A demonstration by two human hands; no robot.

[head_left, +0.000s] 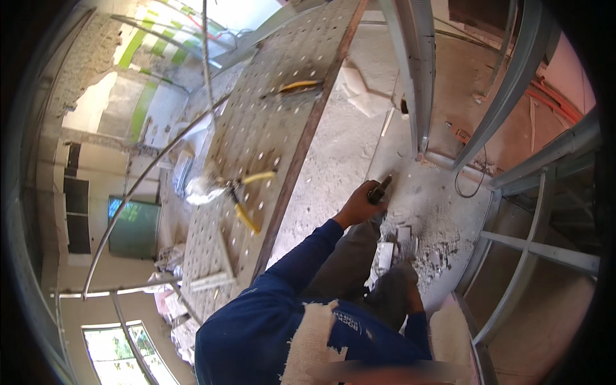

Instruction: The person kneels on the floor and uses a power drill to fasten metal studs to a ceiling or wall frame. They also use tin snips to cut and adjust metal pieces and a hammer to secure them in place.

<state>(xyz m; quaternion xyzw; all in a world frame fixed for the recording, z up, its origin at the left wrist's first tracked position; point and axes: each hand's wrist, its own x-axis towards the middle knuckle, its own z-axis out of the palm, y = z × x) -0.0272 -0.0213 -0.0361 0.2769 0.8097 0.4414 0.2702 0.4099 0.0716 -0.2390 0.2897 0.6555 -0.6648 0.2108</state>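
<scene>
My left arm, in a blue sleeve, reaches forward over my dark trousers. My left hand [361,206] is closed around a dark hand-held tool [380,191] with a narrow end; its exact kind is unclear. Beyond it lies the dusty grey floor. Of my right arm, the blue sleeve and bare wrist [416,300] show beside my knee; its fingers are hidden. To my left, yellow-handled cutters [249,202] with spread handles lie on a perforated metal plank [282,138], against a crumpled whitish bundle [205,190]. Farther along rests another yellow-handled tool [298,88].
Upright metal studs [414,77] and a metal grid frame [529,247] stand on the right. Broken rubble [439,256] lies near my feet. A loose cable [478,186] curls by the floor track. A thin bent rod [147,173] crosses the left side.
</scene>
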